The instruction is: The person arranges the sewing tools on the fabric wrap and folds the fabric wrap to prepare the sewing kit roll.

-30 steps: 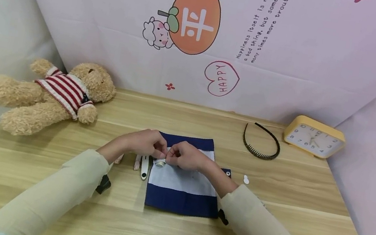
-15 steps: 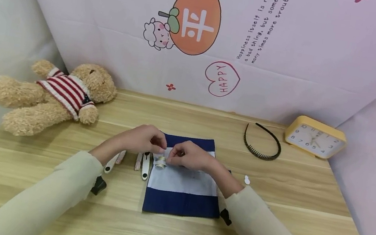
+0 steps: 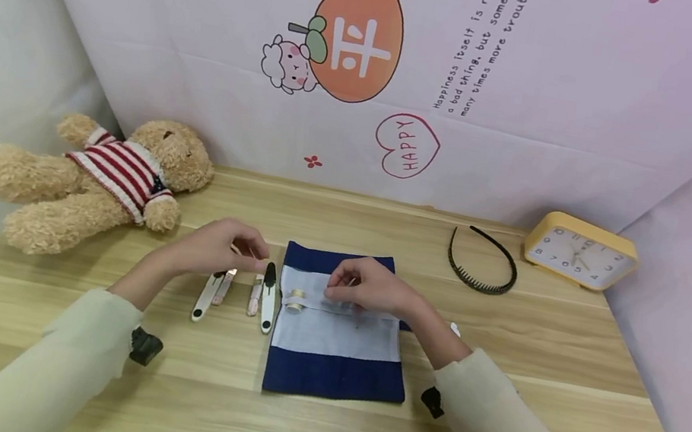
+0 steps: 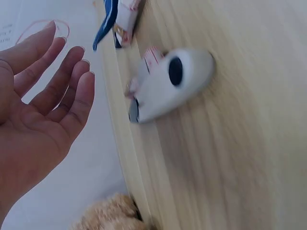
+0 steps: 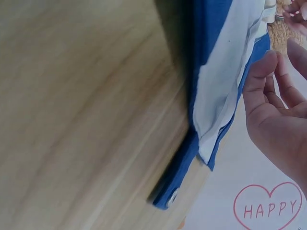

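Observation:
A navy-and-white cloth roll (image 3: 335,336) lies flat on the table, with a strip sewn across its pale middle. A small cream spool (image 3: 296,301) is tucked under that strip near the left side. My right hand (image 3: 368,286) hovers over the cloth, right of the spool, fingers loosely bent and nothing visible in them. My left hand (image 3: 227,248) is left of the cloth, with relaxed fingers, above a white tool with a black dot (image 3: 206,297) and a slim pinkish piece (image 3: 224,287). Nearer the cloth lie a second white tool (image 3: 267,306) and another pinkish piece (image 3: 255,296).
A teddy bear (image 3: 118,168) in a striped sweater lies at the back left. At the back right are a black headband (image 3: 480,284) and a yellow clock (image 3: 579,251). A strap with a metal snap (image 5: 173,195) sticks out from the cloth's right side.
My left hand has moved left, away from the spool and off the cloth. My right hand has shifted slightly right. The spool now shows fully under the strip.

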`<state>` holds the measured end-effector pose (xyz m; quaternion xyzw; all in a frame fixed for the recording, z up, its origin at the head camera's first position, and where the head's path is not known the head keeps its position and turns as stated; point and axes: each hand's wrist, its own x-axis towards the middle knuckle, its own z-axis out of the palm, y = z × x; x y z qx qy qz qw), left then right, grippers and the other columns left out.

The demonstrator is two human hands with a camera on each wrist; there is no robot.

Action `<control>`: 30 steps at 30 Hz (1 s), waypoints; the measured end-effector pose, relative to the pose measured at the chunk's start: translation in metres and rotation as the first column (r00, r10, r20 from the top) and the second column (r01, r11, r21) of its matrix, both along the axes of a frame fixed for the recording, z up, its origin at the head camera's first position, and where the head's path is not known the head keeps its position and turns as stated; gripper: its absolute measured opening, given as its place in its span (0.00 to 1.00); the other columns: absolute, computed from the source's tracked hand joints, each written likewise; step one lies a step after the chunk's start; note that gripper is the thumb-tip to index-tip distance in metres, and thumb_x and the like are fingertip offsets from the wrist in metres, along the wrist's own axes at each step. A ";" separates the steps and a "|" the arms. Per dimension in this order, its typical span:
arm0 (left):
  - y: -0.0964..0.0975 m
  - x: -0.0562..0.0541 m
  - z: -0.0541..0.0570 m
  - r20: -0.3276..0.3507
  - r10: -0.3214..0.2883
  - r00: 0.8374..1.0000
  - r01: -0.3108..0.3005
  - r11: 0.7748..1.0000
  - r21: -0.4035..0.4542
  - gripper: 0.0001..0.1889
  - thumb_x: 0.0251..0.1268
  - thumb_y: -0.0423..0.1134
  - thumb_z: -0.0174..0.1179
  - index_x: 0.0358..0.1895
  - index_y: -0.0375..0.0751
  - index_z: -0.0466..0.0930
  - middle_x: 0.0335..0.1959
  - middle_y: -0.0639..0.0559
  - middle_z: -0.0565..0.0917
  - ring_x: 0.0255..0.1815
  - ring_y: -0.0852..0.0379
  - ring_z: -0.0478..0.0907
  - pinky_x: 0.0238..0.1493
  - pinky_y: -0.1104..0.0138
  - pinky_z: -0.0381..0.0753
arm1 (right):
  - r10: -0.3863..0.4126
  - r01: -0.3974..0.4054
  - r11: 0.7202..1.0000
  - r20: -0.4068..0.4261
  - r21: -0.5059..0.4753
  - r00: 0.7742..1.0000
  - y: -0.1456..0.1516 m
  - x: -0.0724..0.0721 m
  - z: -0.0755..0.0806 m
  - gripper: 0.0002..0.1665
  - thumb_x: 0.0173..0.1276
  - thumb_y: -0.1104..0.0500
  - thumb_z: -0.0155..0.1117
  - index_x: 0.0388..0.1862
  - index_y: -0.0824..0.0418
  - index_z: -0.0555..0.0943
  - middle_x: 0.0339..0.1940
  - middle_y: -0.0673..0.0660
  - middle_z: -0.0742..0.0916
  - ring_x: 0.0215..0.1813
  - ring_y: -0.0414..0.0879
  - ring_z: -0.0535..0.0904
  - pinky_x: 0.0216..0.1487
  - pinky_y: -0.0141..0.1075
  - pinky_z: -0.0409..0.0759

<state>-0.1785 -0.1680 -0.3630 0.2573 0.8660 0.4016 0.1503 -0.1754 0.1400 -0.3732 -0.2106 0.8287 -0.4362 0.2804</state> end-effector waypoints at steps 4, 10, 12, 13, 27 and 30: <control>-0.013 0.004 -0.003 0.011 0.066 0.998 -0.065 0.998 -0.018 0.10 0.67 0.34 0.68 0.47 0.32 0.85 0.43 0.45 0.86 0.45 0.49 0.81 0.51 0.54 0.79 | -0.004 0.004 1.000 0.003 0.007 1.000 0.005 0.001 -0.001 0.06 0.71 0.59 0.69 0.42 0.61 0.83 0.35 0.55 0.85 0.34 0.49 0.77 0.32 0.38 0.80; -0.027 0.009 -0.006 0.069 0.125 0.990 -0.121 0.991 -0.059 0.14 0.66 0.32 0.68 0.52 0.31 0.83 0.48 0.39 0.83 0.45 0.48 0.80 0.47 0.56 0.80 | -0.015 0.015 1.000 0.023 -0.003 1.000 0.010 0.001 -0.001 0.08 0.70 0.60 0.70 0.43 0.62 0.82 0.35 0.55 0.84 0.32 0.49 0.76 0.29 0.37 0.78; -0.028 0.009 -0.007 0.085 0.128 0.988 -0.122 0.990 -0.070 0.16 0.65 0.31 0.68 0.54 0.30 0.81 0.51 0.37 0.82 0.45 0.47 0.80 0.47 0.55 0.79 | -0.021 0.021 1.000 0.030 -0.005 0.999 0.011 0.001 -0.001 0.08 0.69 0.60 0.71 0.43 0.62 0.82 0.35 0.55 0.85 0.31 0.48 0.76 0.28 0.37 0.77; -0.029 0.010 -0.007 0.094 0.131 0.987 -0.124 0.990 -0.074 0.17 0.65 0.31 0.68 0.56 0.30 0.81 0.52 0.35 0.81 0.46 0.46 0.81 0.47 0.55 0.80 | -0.021 0.021 1.000 0.033 -0.006 0.999 0.011 0.001 -0.001 0.08 0.69 0.60 0.71 0.43 0.62 0.82 0.35 0.55 0.85 0.31 0.48 0.76 0.28 0.37 0.77; -0.034 0.006 -0.013 0.072 0.101 0.992 -0.091 0.987 -0.133 0.24 0.61 0.26 0.69 0.61 0.30 0.77 0.54 0.31 0.79 0.41 0.47 0.77 0.41 0.58 0.77 | 0.029 -0.026 0.999 0.079 -0.034 0.996 0.008 -0.003 -0.004 0.09 0.67 0.65 0.72 0.44 0.67 0.83 0.35 0.58 0.85 0.32 0.49 0.80 0.31 0.39 0.84; -0.037 0.005 -0.015 0.083 0.093 0.992 -0.081 0.987 -0.138 0.26 0.61 0.27 0.69 0.63 0.29 0.75 0.51 0.32 0.79 0.40 0.48 0.76 0.40 0.58 0.76 | 0.032 -0.031 0.999 0.094 -0.012 0.995 0.006 -0.004 -0.006 0.10 0.66 0.66 0.72 0.45 0.67 0.84 0.35 0.58 0.86 0.33 0.48 0.81 0.33 0.39 0.84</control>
